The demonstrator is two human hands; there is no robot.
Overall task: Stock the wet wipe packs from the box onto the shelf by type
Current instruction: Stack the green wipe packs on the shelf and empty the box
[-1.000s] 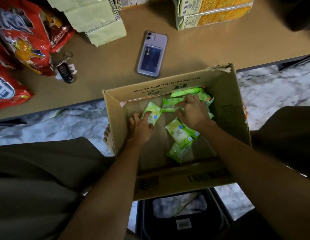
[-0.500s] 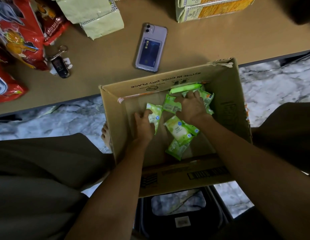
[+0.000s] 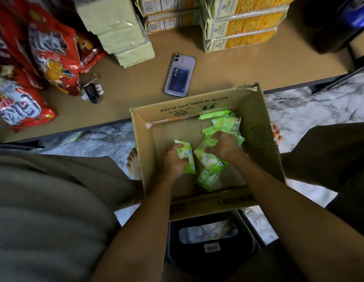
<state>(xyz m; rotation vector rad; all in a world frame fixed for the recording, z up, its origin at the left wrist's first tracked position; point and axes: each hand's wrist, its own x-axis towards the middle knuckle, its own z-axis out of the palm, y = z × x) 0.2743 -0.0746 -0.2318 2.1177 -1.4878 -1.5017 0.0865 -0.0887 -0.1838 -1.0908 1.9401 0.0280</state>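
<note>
Green pack point(image 3: 186, 157) in left hand point(image 3: 174, 162) lies lengthwise front-to-back.

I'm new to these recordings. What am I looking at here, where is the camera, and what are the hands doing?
There is no machine: a person wears one wide-angle camera on the head, looking down at their own arms. Both hands reach into an open cardboard box holding green wet wipe packs. The left hand grips one pack; the right hand grasps among the other packs. Beyond the box is a brown shelf with a phone, a car key, red snack bags and cracker boxes.
</note>
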